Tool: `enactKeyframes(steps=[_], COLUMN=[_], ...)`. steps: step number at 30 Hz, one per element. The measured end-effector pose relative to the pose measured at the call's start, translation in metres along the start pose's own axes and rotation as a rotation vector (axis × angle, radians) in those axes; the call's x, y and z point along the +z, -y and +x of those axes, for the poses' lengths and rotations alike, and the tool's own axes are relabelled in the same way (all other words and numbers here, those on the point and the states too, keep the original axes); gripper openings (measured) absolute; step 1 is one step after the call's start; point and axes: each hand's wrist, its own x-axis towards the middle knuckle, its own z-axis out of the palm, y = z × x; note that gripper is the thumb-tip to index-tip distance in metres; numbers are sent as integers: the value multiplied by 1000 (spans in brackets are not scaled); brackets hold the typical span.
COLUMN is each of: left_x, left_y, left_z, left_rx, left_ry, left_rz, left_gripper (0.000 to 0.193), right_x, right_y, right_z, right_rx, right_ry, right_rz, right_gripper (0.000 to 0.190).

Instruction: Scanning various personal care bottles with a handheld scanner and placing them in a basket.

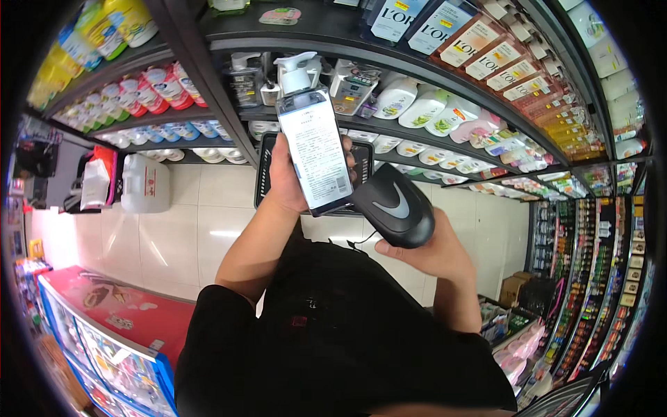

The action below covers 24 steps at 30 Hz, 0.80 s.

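Note:
My left hand grips a clear pump bottle with a white pump head and a large white printed label turned up towards me. The fingertips wrap round its right edge. In my right hand is a black handheld barcode scanner with a grey curved inlay. The scanner's head is close to the bottle's lower right corner, by a printed code on the label; whether they touch I cannot tell. Below the bottle is a black plastic basket, partly hidden by it and my left hand.
Dark shelves of pump bottles and boxed toiletries rise ahead. A white plastic jerrycan stands on the tiled floor to the left. A red-topped glass-fronted cabinet is at lower left. Racks of small goods line the right.

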Motion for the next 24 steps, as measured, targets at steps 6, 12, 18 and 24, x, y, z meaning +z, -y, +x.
enactKeyframes(steps=[6, 12, 18, 24], left_x=[27, 40, 62, 93], left_y=[22, 51, 56, -29], left_z=[-25, -31, -6, 98], left_rx=[37, 1, 215, 793], left_ry=[-7, 35, -171, -349], left_rz=[183, 410, 747, 1114], left_gripper=[91, 97, 87, 68], right_x=[21, 10, 13, 35], right_y=[-32, -52, -99, -243], right_z=[-60, -105, -95, -50], right_rx=[-53, -141, -81, 132], right_ry=[2, -62, -141, -412], right_rz=[143, 229, 239, -192], right_gripper=[49, 44, 43, 39])
